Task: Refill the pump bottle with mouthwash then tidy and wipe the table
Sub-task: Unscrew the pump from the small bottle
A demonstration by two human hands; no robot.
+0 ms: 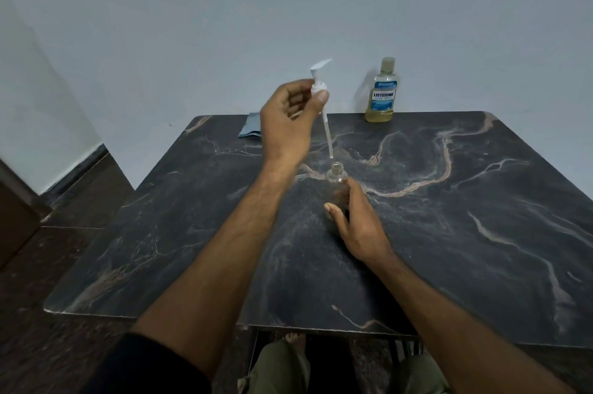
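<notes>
On the dark marble table, near its middle, stood the small clear pump bottle, its neck open and uncapped. The right hand was wrapped around the bottle's body, thumb on the near side and fingers behind — a steadying hold, it seemed, so the light bottle would not tip while the top came away. The left hand pinched the white pump head at its collar between thumb and fingers and held it raised, with the tip of the dip tube hanging just above the bottle's mouth, clear of the rim. Held upright like that, the tube would probably drip back into the bottle rather than onto the table.

The bottle looked empty, or nearly so; the glare and the hand around it made any trace at the bottom impossible to judge. At the far edge, against the wall, the mouthwash bottle stood upright with its cap on — well apart from both hands — with pale yellow liquid only in its lowest part. A folded blue cloth lay at the back left edge, partly behind the left hand, likely waiting for the wiping.
</notes>
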